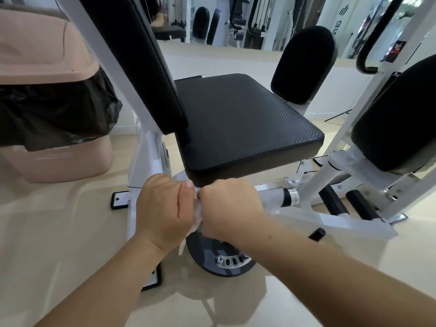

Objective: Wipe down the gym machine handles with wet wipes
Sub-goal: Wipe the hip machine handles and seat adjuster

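I see my two hands and one wet wipe. My left hand is curled into a fist with the thumb on top, and it holds one end of the white wet wipe. My right hand is curled into a fist too, and it holds the other end. The wipe is bunched up in the small gap between my two fists, which almost touch. Both my arms reach forward from the bottom, and my hands meet just below the front edge of the one black seat. One white bar with a black and silver ring sticks out from under my right hand. I cannot tell if that hand grips the bar as well. There is one tall black back pad behind the seat on the left. There are two black leg pads, one far and one near, on the right. Two short black rollers sit low by the frame. One round dark disc with holes is under my hands. One pink bin with a black bag stands on the left.
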`<control>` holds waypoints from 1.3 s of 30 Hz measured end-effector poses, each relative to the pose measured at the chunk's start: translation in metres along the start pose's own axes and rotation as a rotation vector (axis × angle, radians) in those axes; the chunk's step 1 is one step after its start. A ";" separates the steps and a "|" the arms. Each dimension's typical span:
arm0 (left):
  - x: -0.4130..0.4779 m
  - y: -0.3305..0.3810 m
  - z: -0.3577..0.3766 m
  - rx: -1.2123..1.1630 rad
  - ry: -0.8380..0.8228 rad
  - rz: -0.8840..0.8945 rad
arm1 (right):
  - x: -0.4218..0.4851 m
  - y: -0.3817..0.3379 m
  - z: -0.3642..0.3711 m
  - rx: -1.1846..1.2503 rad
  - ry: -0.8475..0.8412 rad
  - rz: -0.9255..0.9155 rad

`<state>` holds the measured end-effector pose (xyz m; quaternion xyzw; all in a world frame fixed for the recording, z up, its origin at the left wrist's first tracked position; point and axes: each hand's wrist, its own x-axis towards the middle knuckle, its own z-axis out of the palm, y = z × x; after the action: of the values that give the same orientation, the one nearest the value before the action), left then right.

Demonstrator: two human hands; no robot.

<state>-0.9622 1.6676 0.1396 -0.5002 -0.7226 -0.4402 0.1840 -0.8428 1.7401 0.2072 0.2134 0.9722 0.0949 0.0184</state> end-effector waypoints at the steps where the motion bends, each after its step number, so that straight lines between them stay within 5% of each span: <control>1: 0.000 -0.003 -0.001 -0.005 -0.011 0.024 | 0.003 -0.006 0.001 0.009 0.027 -0.034; 4: 0.000 -0.012 -0.002 -0.003 -0.071 0.042 | -0.003 0.019 0.001 0.004 0.028 -0.068; 12: -0.001 -0.005 -0.001 -0.001 -0.036 0.009 | -0.027 0.087 -0.017 0.007 -0.322 0.234; 24: 0.000 -0.017 0.001 0.009 -0.032 0.087 | -0.008 0.011 0.008 0.007 0.182 -0.064; 33: 0.002 -0.004 -0.003 0.011 -0.040 0.059 | -0.037 0.094 -0.008 -0.011 -0.174 0.187; 39: 0.002 0.003 0.000 -0.001 0.018 0.037 | -0.017 0.039 -0.009 -0.042 -0.097 0.115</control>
<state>-0.9608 1.6692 0.1421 -0.5096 -0.7115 -0.4413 0.1983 -0.8118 1.7658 0.2234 0.2730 0.9540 0.1058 0.0643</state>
